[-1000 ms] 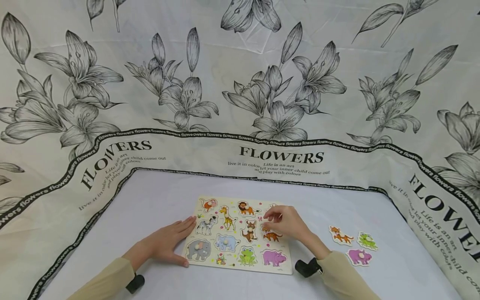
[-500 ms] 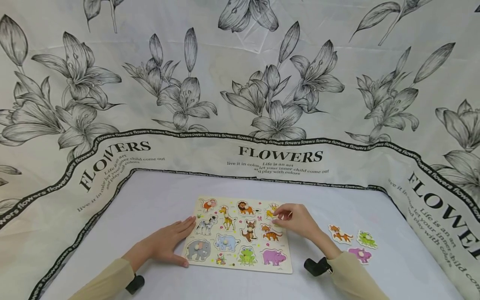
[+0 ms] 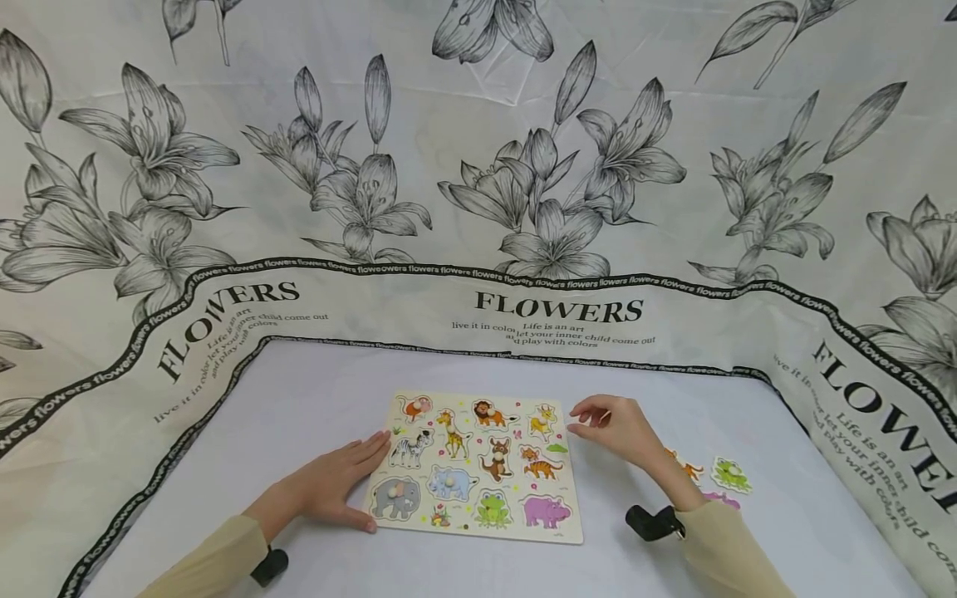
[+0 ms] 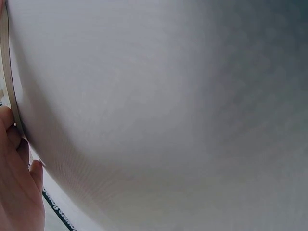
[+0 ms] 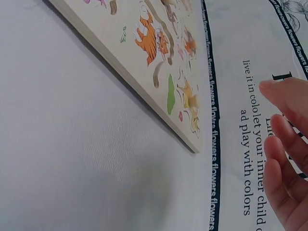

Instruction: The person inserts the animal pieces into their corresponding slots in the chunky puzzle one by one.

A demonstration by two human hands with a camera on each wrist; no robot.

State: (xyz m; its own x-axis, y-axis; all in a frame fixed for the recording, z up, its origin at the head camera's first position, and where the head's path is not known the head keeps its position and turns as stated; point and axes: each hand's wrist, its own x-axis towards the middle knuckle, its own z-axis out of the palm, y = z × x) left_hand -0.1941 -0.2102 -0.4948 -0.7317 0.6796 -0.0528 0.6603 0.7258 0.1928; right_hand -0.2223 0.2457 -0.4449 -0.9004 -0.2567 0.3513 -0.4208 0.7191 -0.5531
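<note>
Left hand (image 3: 340, 486) lay flat on the pale grey tabletop (image 3: 314, 407), fingers straight and together, fingertips pressed against the left edge of the flat wooden animal puzzle board (image 3: 478, 465), thumb along its near left corner; nothing gripped. Forearm in a tan sleeve (image 3: 209, 561) angled in from the lower left. In the left wrist view, only fingers (image 4: 19, 187) against the thin board edge (image 4: 9, 91).

Right hand (image 3: 616, 428) hovered just off the board's far right corner, wrist raised, fingers loosely curled and slightly spread, holding nothing; whether the fingertips touched the tabletop could not be told. Nearest to those fingers on the board: the small yellow giraffe-like piece (image 3: 542, 422), seated in the top row, just left of the hand. Behind the wrist, to its right, 3 loose cut-out animal pieces on the tabletop: orange tiger (image 3: 686, 469), green frog (image 3: 730, 477), purple hippo (image 3: 720, 498), partly hidden by the forearm.
</note>
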